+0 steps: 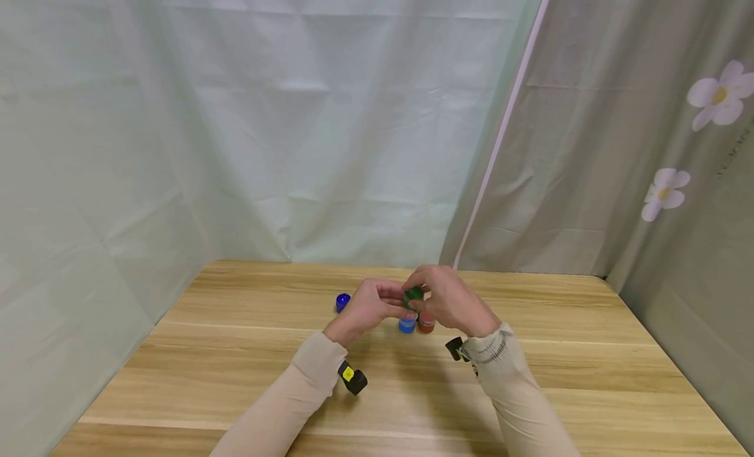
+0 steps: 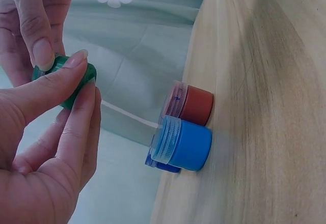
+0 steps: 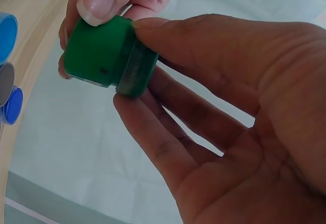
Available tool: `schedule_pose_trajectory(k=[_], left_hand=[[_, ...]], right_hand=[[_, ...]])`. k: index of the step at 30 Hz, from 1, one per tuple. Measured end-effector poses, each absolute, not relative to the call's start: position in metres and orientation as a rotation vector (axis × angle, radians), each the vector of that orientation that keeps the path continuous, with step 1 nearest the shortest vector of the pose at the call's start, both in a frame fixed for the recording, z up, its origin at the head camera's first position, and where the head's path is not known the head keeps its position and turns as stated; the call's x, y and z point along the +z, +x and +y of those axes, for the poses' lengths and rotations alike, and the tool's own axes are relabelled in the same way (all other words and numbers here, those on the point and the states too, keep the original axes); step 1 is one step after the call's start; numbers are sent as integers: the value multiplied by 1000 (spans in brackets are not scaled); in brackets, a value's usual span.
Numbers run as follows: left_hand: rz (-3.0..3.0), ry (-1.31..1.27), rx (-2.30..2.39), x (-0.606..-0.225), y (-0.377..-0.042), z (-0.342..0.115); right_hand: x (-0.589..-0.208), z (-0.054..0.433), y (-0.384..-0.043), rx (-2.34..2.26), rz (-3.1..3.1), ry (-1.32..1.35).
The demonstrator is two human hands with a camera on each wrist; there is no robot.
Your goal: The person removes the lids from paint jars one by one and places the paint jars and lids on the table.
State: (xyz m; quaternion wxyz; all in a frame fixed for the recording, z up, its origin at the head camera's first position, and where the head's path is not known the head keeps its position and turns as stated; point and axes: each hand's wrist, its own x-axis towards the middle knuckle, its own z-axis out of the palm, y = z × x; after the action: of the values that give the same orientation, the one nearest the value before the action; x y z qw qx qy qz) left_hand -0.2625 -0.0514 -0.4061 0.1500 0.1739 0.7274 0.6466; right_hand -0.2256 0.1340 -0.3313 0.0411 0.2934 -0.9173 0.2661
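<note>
Both hands hold one small green paint jar (image 3: 99, 51) above the table. My left hand (image 1: 366, 308) grips the jar's body between thumb and fingers. On its ribbed, see-through lid (image 3: 136, 68), the thumb and fingers of my right hand (image 1: 452, 301) pinch from either side. In the right wrist view the jar lies tilted on its side, lid towards the right palm. Just below the hands stand a light blue jar (image 2: 192, 145) and a red-brown jar (image 2: 198, 105), side by side with clear lids on. Part of a dark blue piece (image 2: 165, 166) shows behind them.
A dark blue jar (image 1: 343, 302) stands on the wooden table (image 1: 247, 365), left of the left hand. Pale curtains (image 1: 353, 149) hang along the table's back and sides. Black wrist cameras (image 1: 353, 380) sit below both sleeves, close over the tabletop.
</note>
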Motion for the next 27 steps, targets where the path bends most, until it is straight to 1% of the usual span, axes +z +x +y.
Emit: schedule_pose_trajectory(k=[6, 13, 27], left_hand=[[2073, 473, 1871, -408, -263, -52], [2121, 454, 1922, -409, -260, -48], [2288, 428, 1934, -413, -250, -36]], right_hand=[[-332, 132, -226, 855, -2836, 838], [-336, 128, -226, 807, -2816, 675], [-338, 123, -224, 750, -2808, 549]])
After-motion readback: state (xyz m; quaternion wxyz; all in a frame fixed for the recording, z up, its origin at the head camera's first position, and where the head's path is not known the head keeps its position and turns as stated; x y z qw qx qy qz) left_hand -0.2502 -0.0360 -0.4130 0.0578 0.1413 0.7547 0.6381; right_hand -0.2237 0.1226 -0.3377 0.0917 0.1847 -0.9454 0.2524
